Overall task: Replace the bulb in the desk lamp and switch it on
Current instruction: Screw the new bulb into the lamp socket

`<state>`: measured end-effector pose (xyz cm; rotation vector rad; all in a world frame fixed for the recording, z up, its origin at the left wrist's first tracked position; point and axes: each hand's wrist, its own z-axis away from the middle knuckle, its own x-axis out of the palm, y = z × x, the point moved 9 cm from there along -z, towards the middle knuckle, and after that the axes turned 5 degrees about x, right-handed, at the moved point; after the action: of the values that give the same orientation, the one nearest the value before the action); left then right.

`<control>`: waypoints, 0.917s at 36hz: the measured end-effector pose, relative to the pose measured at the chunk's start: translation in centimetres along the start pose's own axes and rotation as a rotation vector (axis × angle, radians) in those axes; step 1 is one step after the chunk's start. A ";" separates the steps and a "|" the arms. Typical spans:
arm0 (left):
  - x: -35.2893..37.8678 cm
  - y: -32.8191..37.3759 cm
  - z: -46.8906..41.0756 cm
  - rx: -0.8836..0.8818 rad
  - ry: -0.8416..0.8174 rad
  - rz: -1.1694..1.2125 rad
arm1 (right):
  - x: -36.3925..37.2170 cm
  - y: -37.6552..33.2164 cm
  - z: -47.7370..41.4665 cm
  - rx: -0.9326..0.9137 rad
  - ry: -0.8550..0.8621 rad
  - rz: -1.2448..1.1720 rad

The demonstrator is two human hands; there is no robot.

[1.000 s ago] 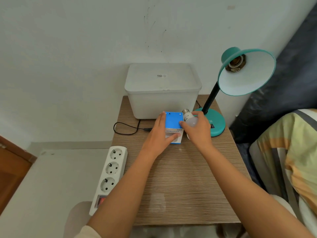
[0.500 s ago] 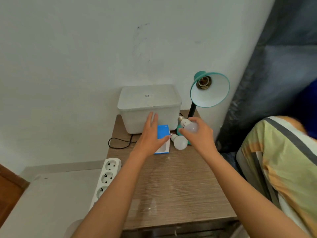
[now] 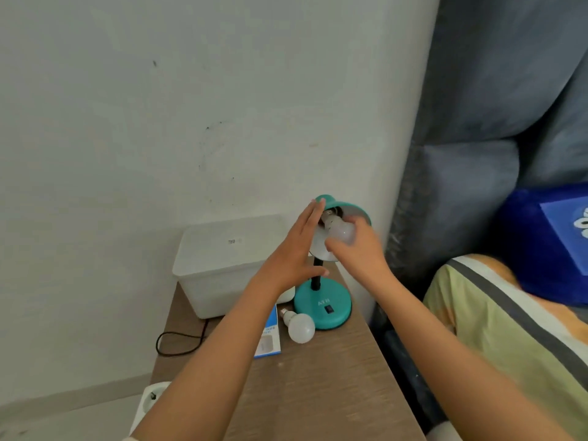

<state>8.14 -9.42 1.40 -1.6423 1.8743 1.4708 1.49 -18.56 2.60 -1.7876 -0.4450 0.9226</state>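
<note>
Wooden worktop (image 3: 318, 393) against a white wall. Right hand (image 3: 359, 249) grips a bulb (image 3: 339, 229), its base at the lamp (image 3: 321, 302) shade's socket; left hand (image 3: 292, 253), fingers spread, steadies the shade. Step: fitting. Next: aligned clockwise turns, then the base switch (image 3: 330, 309). A second bulb (image 3: 299, 326) lies near the base.

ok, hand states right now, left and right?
Left hand: open, fingers flat against the lamp shade, holding nothing.
Right hand: closed on the bulb at the socket.
</note>
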 end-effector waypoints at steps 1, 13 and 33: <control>0.1 -0.1 -0.2 0.015 0.010 0.000 | 0.1 0.1 -0.4 -0.004 0.013 -0.004; -0.2 -0.4 -0.4 0.092 0.116 0.008 | 1.9 1.9 -1.0 0.061 0.013 -0.105; -0.4 -0.2 -0.2 0.084 0.130 0.040 | 1.0 2.1 -0.4 0.067 0.109 -0.100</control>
<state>8.55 -9.32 1.64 -1.7079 2.0189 1.3096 2.15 -18.95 0.39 -1.7292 -0.4256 0.7585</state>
